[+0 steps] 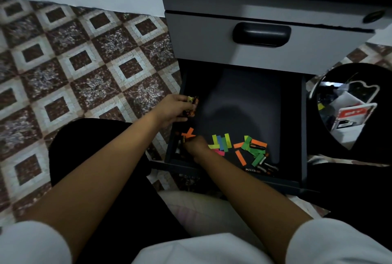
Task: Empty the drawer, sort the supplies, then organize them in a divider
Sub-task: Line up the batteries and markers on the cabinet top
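Holding batteries (192, 104) in left hand (172, 109) grip, right hand (196, 146) low in drawer (244, 98); its grip unclear

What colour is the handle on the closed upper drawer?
The handle is black, against a grey drawer front; head view shows it.

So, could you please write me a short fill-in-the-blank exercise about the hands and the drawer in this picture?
1. The left hand grips a bundle of small orange-and-black cylindrical ____.
2. Bright paper strips lie scattered inside the open dark metal ____.
3. The right hand reaches into its near ____ corner.
Missing words: batteries; drawer; left.
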### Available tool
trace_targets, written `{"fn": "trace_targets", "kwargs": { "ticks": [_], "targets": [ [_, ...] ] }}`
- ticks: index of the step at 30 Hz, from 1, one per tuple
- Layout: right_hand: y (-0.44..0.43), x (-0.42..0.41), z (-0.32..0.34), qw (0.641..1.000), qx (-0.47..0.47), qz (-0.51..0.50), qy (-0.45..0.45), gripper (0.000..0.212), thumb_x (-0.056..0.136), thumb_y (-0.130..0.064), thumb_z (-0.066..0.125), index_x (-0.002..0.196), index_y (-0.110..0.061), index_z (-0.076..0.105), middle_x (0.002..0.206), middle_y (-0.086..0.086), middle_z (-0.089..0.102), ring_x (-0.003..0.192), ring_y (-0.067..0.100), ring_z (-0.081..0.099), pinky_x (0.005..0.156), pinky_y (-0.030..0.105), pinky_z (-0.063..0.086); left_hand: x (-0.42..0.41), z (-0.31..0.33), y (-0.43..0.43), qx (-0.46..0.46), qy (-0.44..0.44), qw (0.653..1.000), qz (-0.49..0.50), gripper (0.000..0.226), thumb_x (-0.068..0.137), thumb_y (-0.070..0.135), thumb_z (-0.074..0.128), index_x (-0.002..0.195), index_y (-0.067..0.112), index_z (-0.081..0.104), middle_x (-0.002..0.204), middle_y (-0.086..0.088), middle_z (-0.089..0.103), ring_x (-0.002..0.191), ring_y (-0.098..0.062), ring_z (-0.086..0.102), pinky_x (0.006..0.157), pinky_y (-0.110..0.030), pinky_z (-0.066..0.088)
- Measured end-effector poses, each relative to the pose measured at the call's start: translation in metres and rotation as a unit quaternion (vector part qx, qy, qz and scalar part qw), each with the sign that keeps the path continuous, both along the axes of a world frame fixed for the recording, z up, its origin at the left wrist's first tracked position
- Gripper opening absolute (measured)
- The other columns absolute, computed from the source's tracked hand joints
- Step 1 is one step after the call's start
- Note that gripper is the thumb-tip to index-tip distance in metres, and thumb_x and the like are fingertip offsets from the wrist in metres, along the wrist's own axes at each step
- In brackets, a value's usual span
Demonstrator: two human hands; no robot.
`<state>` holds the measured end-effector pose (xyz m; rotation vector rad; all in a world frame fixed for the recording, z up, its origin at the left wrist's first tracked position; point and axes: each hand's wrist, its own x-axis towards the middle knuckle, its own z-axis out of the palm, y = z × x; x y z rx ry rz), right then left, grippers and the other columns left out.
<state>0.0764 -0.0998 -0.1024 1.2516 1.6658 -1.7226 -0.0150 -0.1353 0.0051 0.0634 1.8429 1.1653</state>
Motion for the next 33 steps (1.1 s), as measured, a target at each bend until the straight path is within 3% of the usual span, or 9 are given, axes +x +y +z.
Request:
{"fn": "trace_targets", "kwargs": {
  "ticks": [2, 4, 6, 12, 16, 19, 25, 29, 33],
  "targets": [
    [0.001, 0.001, 0.000, 1.000, 0.003, -0.012, -0.002, 0.026, 0.087, -0.009, 0.062, 0.108, 0.007, 0.062, 0.106, 0.021, 0.065, 0.099, 0.032, 0.062, 0.092, 0.043, 0.051, 0.000, 0.000, 0.000, 0.003, 0.000, 1.000, 0.002, 0.011, 0.090, 0.008, 0.057, 0.085, 0.016, 0.062, 0.078, -0.001, 0.061, 0.075, -0.012, 0.060, 0.069, -0.023, 0.044],
    [0.005, 0.004, 0.009, 0.998, -0.033, -0.048, 0.011, 0.026, 0.085, -0.004, 0.064, 0.107, 0.009, 0.063, 0.087, 0.017, 0.064, 0.078, 0.027, 0.063, 0.075, 0.038, 0.056, 0.000, 0.002, 0.000, 0.004, 0.006, 1.000, 0.004, 0.009, 0.090, 0.009, 0.058, 0.088, 0.016, 0.062, 0.079, -0.001, 0.061, 0.076, -0.012, 0.060, 0.070, -0.024, 0.044],
    [0.015, 0.008, 0.020, 0.994, -0.078, -0.074, 0.023, 0.026, 0.086, 0.003, 0.060, 0.111, 0.009, 0.061, 0.073, 0.009, 0.057, 0.064, 0.016, 0.055, 0.060, 0.028, 0.051, 0.001, 0.006, 0.002, -0.001, 0.022, 1.000, 0.002, 0.009, 0.090, 0.010, 0.058, 0.096, 0.014, 0.063, 0.082, 0.000, 0.062, 0.078, -0.010, 0.059, 0.071, -0.024, 0.044],
    [0.061, 0.024, 0.058, 0.981, -0.137, -0.125, 0.064, 0.032, 0.091, -0.001, 0.056, 0.122, -0.004, 0.058, 0.043, -0.012, 0.059, 0.057, 0.004, 0.055, 0.050, 0.016, 0.045, 0.001, 0.020, 0.014, 0.003, 0.065, 0.998, 0.006, 0.019, 0.090, 0.011, 0.059, 0.109, 0.012, 0.064, 0.090, 0.001, 0.063, 0.089, -0.010, 0.057, 0.070, -0.023, 0.042],
    [0.100, 0.033, 0.093, 0.976, -0.126, -0.142, 0.105, 0.019, 0.086, -0.002, 0.063, 0.101, -0.013, 0.064, 0.069, -0.005, 0.064, 0.057, 0.002, 0.059, 0.065, 0.019, 0.049, 0.004, 0.044, 0.033, 0.016, 0.098, 0.995, -0.002, 0.012, 0.089, 0.013, 0.061, 0.099, 0.016, 0.066, 0.094, -0.001, 0.065, 0.090, -0.011, 0.056, 0.068, -0.023, 0.039],
    [0.125, 0.034, 0.124, 0.969, -0.120, -0.158, 0.148, 0.019, 0.084, -0.001, 0.065, 0.085, -0.021, 0.062, 0.057, -0.009, 0.067, 0.048, -0.001, 0.060, 0.066, 0.021, 0.047, 0.007, 0.070, 0.050, 0.048, 0.114, 0.992, -0.027, 0.011, 0.089, 0.011, 0.060, 0.087, 0.020, 0.064, 0.086, 0.005, 0.064, 0.084, -0.008, 0.057, 0.072, -0.024, 0.041],
    [0.166, 0.036, 0.203, 0.953, -0.062, -0.123, 0.268, 0.020, 0.083, 0.002, 0.063, 0.087, -0.017, 0.064, 0.061, -0.009, 0.068, 0.055, 0.000, 0.063, 0.056, 0.015, 0.051, 0.009, 0.136, 0.080, 0.136, 0.119, 0.981, -0.069, 0.009, 0.089, 0.007, 0.059, 0.085, 0.014, 0.062, 0.064, 0.005, 0.067, 0.058, -0.003, 0.065, 0.060, -0.018, 0.048],
    [0.188, 0.038, 0.256, 0.945, 0.014, -0.090, 0.315, 0.016, 0.083, 0.004, 0.064, 0.084, -0.012, 0.064, 0.064, -0.005, 0.066, 0.059, 0.004, 0.062, 0.052, 0.013, 0.050, 0.002, 0.176, 0.097, 0.154, 0.147, 0.971, -0.105, 0.006, 0.086, 0.007, 0.062, 0.084, 0.012, 0.065, 0.065, 0.000, 0.068, 0.064, -0.012, 0.066, 0.055, -0.019, 0.050],
    [0.208, 0.031, 0.303, 0.935, 0.085, -0.070, 0.338, 0.014, 0.082, 0.003, 0.065, 0.094, -0.005, 0.064, 0.077, 0.004, 0.064, 0.064, 0.009, 0.061, 0.057, 0.015, 0.053, -0.010, 0.215, 0.115, 0.144, 0.190, 0.963, -0.123, 0.011, 0.087, 0.007, 0.062, 0.077, 0.011, 0.061, 0.060, 0.002, 0.068, 0.055, -0.006, 0.065, 0.053, -0.018, 0.050]
  ]
}}
